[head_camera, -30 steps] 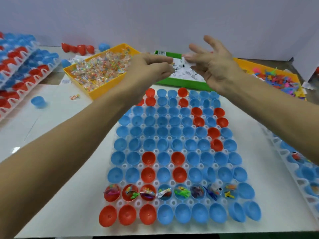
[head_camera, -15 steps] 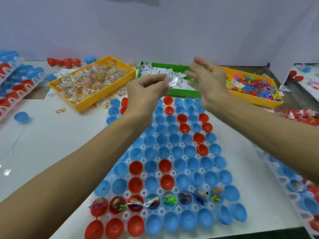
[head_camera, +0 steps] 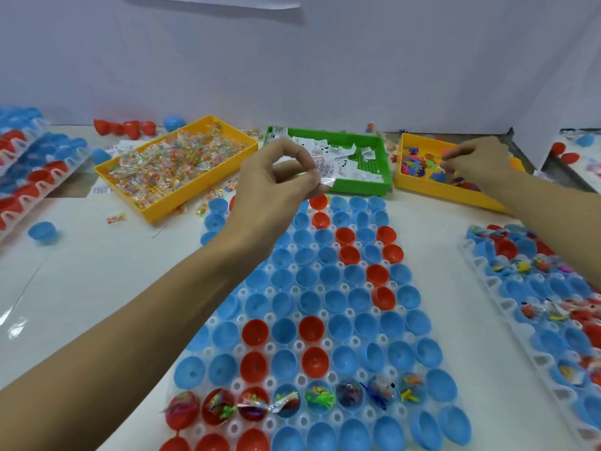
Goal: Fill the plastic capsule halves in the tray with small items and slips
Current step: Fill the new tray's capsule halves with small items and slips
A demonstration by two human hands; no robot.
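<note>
A white tray [head_camera: 298, 290] in front of me holds several open blue and red capsule halves. One near row [head_camera: 292, 402] has toys and wrapped bits in it. My left hand [head_camera: 276, 183] hovers over the tray's far end and pinches a few white paper slips [head_camera: 325, 172] between thumb and fingers. Behind it stands a green tray [head_camera: 357, 187] of slips. My right hand [head_camera: 478, 164] is in the right yellow tray [head_camera: 439, 194], its fingers curled down and pinching a small toy [head_camera: 443, 165] in the coloured pile.
A left yellow tray [head_camera: 195, 197] holds wrapped candies, with a few spilled beside it. A second tray [head_camera: 507, 307] of filled halves lies at the right. Stacked capsule trays [head_camera: 32, 164] sit at the far left. A loose blue half [head_camera: 42, 231] and red halves [head_camera: 123, 128] lie around.
My right hand left the slips and moved right into the yellow toy tray. My left hand kept the slips and stayed over the tray's far end. The view tilted up.
</note>
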